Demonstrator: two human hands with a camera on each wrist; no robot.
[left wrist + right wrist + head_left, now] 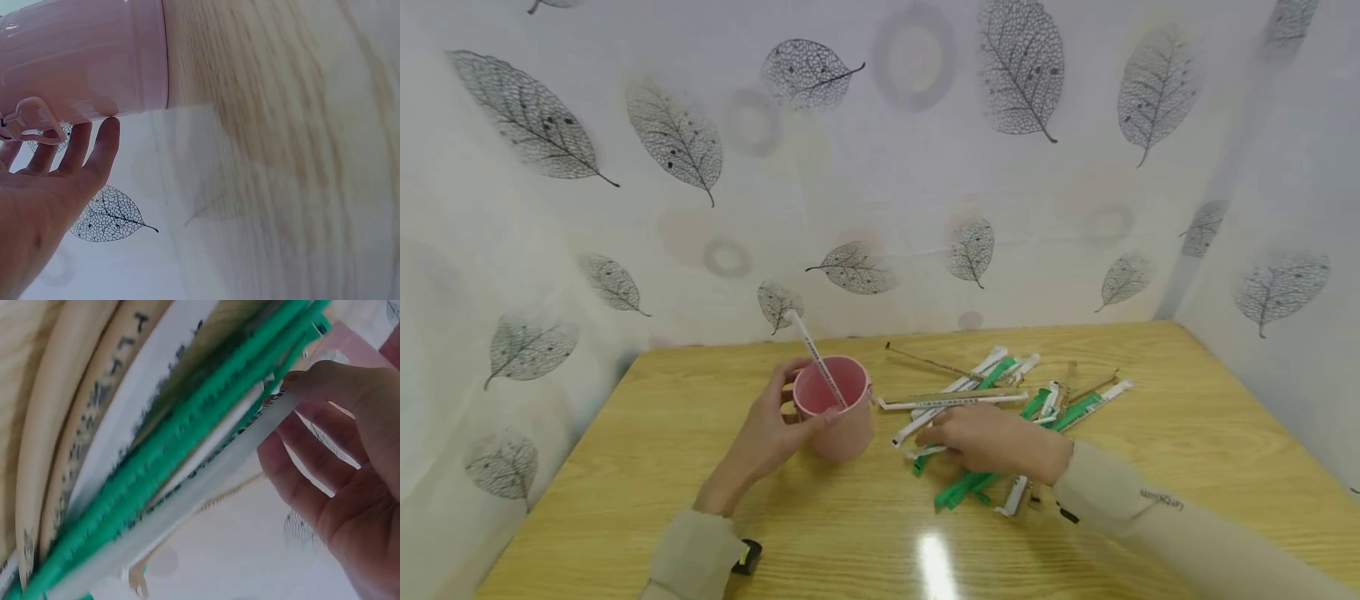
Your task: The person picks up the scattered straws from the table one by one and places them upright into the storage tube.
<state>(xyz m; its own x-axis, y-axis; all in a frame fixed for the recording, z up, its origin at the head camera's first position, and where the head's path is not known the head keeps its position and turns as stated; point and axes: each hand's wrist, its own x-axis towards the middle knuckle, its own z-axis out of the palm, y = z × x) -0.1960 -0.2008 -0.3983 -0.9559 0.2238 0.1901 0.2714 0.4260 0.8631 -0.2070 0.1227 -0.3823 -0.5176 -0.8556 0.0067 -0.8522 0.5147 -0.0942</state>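
Note:
My left hand (771, 429) grips a small pink bucket (842, 435), with the thumb at the near rim and the fingers round the left side. In the left wrist view, the fingertips lie against the bucket wall (81, 56) beside a wire lug. One white paper-wrapped straw (817, 357) leans in the bucket, its upper end above the rim. At the pile's left side, my right hand (988, 437) pinches the end of a white wrapped straw (250, 431) between thumb and fingers. Green wrapped straws (187, 431) lie right beside it.
Loose wrapped straws in white, green (962, 490) and brown (928, 360) lie crisscrossed on the wooden table (662, 425), right of the bucket. A leaf-patterned curtain (880, 183) stands behind the table and along both sides.

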